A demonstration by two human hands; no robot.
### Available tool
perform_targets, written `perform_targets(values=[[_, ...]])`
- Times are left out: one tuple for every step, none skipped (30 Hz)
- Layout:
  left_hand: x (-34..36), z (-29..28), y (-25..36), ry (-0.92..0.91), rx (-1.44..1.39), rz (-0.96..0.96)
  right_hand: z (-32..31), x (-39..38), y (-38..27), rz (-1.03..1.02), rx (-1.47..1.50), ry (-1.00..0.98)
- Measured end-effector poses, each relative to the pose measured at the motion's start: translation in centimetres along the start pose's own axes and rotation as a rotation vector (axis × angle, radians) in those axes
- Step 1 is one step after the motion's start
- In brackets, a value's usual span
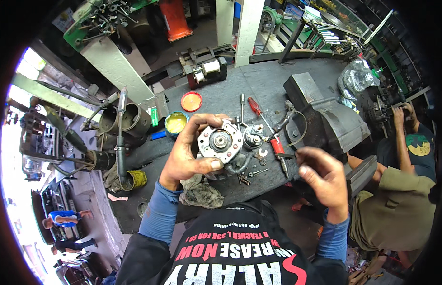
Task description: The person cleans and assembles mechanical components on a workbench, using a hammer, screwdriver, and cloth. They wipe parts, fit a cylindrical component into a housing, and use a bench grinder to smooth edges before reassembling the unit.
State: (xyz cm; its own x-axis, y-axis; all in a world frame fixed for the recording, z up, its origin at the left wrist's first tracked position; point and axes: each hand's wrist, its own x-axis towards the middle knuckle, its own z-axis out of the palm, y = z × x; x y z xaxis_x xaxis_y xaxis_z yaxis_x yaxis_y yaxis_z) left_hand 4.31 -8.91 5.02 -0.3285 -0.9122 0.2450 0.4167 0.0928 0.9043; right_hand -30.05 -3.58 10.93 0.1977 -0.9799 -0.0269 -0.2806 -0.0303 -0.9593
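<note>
My left hand (185, 154) grips a round metal motor part (220, 142) with a central hub, holding it above the dark workbench (259, 83). A short black hose hangs from the part's lower edge. My right hand (323, 175) is off to the right with its fingers curled; something small may be pinched in them, but I cannot make it out. Between my hands lie a red-handled tool (278, 146), a small cylindrical part (253, 135) and several loose bolts. A dirty rag (200, 194) lies under my left wrist.
A large grey bench vise (325, 118) stands at the right of the bench. A red screwdriver (254, 107), a grease tub (176, 123) and a red lid (191, 101) lie behind. Metal pipes (123, 121) sit at the left. Another person (401, 190) works at the right.
</note>
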Motion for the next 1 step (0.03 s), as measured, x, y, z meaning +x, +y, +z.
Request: perform_targets(values=[[-0.12, -0.11, 0.36, -0.021, 0.029, 0.0, -0.26, -0.92, 1.23, 0.111, -0.086, -0.08]])
